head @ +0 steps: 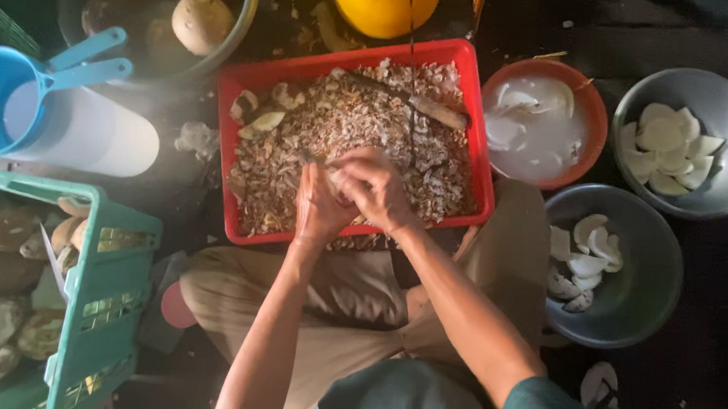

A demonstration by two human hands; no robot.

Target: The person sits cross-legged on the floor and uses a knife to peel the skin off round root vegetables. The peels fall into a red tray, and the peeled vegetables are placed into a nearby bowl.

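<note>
My hands, left [317, 206] and right [375, 188], clamp together on a pale coconut piece [334, 177] above the red tray [245, 83] of shavings.

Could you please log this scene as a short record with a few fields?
left hand: closed around a small pale piece, over the red tray
right hand: pressed against the same piece
tray contents: brown peelings, a knife
right side: three bowls, white pieces
left side: green crate, blue scoops
</note>
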